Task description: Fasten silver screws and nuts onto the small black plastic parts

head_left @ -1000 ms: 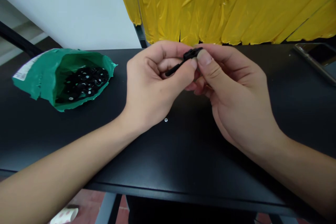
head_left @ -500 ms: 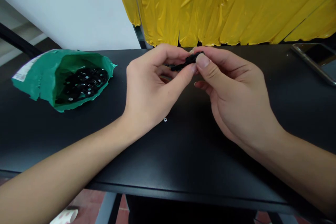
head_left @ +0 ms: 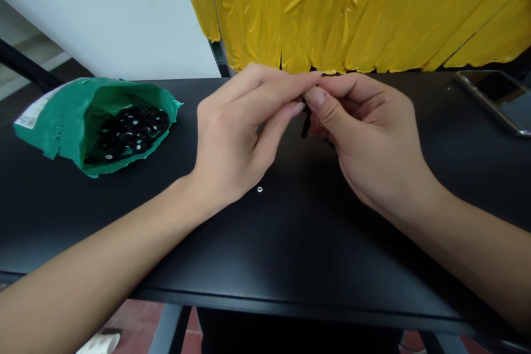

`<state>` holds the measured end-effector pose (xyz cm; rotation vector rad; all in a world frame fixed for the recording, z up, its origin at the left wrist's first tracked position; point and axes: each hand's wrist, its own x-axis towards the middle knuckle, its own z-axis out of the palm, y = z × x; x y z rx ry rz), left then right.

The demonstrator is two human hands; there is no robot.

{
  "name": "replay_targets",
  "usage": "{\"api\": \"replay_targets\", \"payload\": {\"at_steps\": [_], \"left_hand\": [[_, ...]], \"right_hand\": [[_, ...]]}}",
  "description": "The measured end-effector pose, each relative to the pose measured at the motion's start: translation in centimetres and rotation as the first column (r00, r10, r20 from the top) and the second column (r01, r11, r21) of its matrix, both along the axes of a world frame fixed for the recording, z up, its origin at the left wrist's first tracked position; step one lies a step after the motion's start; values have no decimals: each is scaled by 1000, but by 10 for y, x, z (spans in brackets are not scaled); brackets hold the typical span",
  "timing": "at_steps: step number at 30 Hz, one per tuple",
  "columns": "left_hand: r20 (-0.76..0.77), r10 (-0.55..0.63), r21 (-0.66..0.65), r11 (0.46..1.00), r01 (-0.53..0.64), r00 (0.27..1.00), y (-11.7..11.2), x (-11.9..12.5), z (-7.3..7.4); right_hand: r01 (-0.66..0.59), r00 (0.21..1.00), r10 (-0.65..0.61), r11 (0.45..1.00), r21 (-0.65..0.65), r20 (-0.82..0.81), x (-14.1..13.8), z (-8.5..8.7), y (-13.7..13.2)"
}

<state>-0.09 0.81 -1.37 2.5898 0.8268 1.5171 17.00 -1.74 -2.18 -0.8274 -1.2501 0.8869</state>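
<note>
My left hand (head_left: 236, 133) and my right hand (head_left: 365, 133) meet above the black table (head_left: 290, 243), fingertips pinched together on a small black plastic part (head_left: 306, 120). Only a short black strip of it shows below my right thumb; the remainder is hidden by the fingers. A torn green bag (head_left: 66, 121) lies open at the left, holding several small black parts (head_left: 126, 133) with shiny metal centres. It is well apart from my left hand.
A tiny silver piece (head_left: 259, 189) lies on the table just below my left hand. A phone (head_left: 495, 100) rests at the far right. Yellow plastic sheeting (head_left: 352, 11) hangs behind the table, next to a white wall. The table's front edge runs along the bottom.
The black part lay nearly level between my fingertips; now it hangs downward and is mostly covered. My left fingers have stretched over it toward the right hand. Both hands stay in place.
</note>
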Motion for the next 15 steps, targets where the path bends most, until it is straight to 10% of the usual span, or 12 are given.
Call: {"api": "replay_targets", "payload": {"at_steps": [15], "left_hand": [[252, 91, -398, 917, 18, 964, -12, 4, 7]], "right_hand": [[-154, 987, 152, 988, -34, -55, 6, -4, 3]]}}
